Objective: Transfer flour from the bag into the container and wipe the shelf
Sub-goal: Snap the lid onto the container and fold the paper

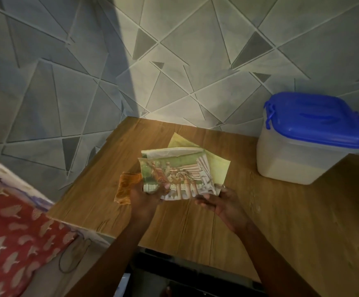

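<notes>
A flattened, folded paper flour bag [182, 170] with a printed picture lies on the wooden shelf [281, 221]. My left hand [146, 198] grips its near left edge together with an orange cloth [126, 187] bunched under the fingers. Just right of it, my right hand [221, 202] pinches the bag's near right corner. At the back right stands the translucent container [302, 155], holding white flour, with its blue lid [317, 121] clipped on.
A tiled wall with triangle patterns [174, 61] rises right behind the shelf. A red patterned fabric [9, 232] lies lower left beyond the shelf's left edge. A dark gap [174, 275] opens below the shelf's front edge.
</notes>
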A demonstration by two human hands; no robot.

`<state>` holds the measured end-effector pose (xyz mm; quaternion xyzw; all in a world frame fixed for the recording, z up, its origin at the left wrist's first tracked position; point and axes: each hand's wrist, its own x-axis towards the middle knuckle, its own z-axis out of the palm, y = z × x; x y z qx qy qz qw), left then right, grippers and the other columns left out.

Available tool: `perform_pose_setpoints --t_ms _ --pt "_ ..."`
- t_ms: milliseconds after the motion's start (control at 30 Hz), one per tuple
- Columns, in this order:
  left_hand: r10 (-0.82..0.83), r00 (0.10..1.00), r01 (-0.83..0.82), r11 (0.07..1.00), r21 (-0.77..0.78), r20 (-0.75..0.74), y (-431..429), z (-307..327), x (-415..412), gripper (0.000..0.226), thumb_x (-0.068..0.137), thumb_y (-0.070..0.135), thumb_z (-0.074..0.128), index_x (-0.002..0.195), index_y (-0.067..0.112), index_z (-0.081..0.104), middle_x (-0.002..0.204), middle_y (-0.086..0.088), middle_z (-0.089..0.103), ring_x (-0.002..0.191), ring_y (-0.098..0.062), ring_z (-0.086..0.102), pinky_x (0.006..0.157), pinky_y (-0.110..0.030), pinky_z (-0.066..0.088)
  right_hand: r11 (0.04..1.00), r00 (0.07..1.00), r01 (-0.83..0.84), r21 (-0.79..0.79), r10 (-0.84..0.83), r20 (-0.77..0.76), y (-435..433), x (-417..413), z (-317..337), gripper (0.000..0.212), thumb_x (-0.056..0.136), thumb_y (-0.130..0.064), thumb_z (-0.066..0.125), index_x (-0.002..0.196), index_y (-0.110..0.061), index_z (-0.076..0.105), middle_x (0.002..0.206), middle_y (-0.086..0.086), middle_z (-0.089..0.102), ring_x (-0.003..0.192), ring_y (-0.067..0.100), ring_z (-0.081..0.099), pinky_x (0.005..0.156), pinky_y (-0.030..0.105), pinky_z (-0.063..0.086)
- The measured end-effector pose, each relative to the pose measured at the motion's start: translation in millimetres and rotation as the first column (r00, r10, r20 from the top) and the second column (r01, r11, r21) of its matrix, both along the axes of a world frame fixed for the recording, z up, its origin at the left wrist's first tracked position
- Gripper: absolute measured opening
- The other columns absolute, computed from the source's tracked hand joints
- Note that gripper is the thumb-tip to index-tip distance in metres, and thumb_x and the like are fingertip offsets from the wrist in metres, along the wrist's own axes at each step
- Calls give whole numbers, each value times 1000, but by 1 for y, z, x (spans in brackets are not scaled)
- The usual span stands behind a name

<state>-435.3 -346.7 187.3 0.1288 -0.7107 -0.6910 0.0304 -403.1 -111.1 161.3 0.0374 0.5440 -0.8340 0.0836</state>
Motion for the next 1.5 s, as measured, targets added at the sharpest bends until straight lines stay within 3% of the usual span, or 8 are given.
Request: perform_pose_setpoints --t_ms 133,367,533,733,967,1167,1267,1500 --pt "63 997 -61 997 36 -47 -2 3 19 70 71 -2 87 128 16 51 108 1 73 90 -16 76 61 -43 63 988 1000 27 154 -28 -2 -4 1 0 26 92 -13 68 115 -3 70 103 25 74 88 40 70 76 44 52" --pt "89 993 -94 993 71 77 -41 2 55 26 77 4 83 98 11 70 93 -4 78 79 -20 77 58 -30 62 947 995 -19 319 48 -85 -40 2 -8 18 91 -3 69 106 -9 76 99 -1 79 85 8 71 66 21 51" --pt "195 978 -201 975 94 73 -96 -6 91 29 81 11 80 105 0 69 99 -14 77 86 -28 77 67 -37 63 938 980 -121 324 166 -112 -93 9 -15 22 89 1 70 109 -9 75 110 4 76 106 21 72 92 33 57" --pt "283 957 -288 954 86 61 -176 -19 145 19 84 6 77 100 -2 70 87 -14 77 78 -29 75 73 -45 63 899 959 -202 388 261 -106 -175 33 -15 27 77 3 81 96 -17 78 94 -2 79 88 11 73 75 29 58" --pt "332 936 -342 936 78 117 -286 -56 201 21 81 3 80 100 7 73 101 -17 77 93 -32 76 77 -46 63 832 945 -261 490 323 -45 -289 71 -42 46 70 -4 89 113 -10 73 106 0 78 99 16 74 78 32 61" --pt "338 901 -369 927 72 272 -358 -128 214 31 76 19 86 102 7 74 97 -11 79 89 -29 77 80 -52 62 790 974 -226 570 198 112 -366 87 -125 38 68 -11 91 103 -9 75 98 4 77 91 20 75 80 46 62" --pt "326 885 -375 922 93 333 -379 -176 209 23 76 16 86 96 19 75 97 -7 79 90 -27 77 77 -47 63 786 972 -227 575 142 190 -390 87 -174 34 75 -3 85 103 -16 72 95 -3 75 84 4 73 75 37 59" --pt "251 862 -332 936 116 441 -420 -351 206 33 76 8 86 108 8 76 102 -16 78 96 -37 73 84 -57 57 759 957 -229 610 61 283 -415 76 -329 38 80 -6 81 116 -9 70 108 2 74 99 12 71 89 39 57"
